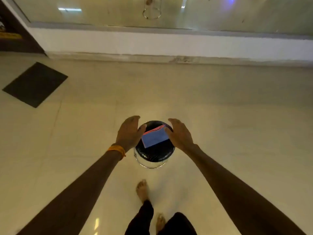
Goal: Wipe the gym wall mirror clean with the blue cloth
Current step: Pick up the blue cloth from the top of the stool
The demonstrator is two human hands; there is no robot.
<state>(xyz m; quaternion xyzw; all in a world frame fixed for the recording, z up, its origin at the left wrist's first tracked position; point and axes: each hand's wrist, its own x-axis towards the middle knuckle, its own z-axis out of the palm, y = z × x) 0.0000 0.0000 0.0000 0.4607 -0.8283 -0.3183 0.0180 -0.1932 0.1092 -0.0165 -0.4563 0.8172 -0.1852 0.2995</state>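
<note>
A folded blue cloth (154,137) with a red edge lies flat on a round black stool seat (155,152) standing on the floor. My left hand (129,132) hovers over the seat's left side, fingers relaxed, its thumb near the cloth's left edge. My right hand (179,133) hovers at the cloth's right edge with loosely bent fingers. Neither hand holds anything. The wall mirror (169,11) runs along the top of the view above a white ledge (169,43), and reflects the stool.
A dark floor mat (34,84) lies at the left on the glossy cream tile floor. A dark wall panel (11,31) stands at the far left. My bare feet (143,190) are just behind the stool.
</note>
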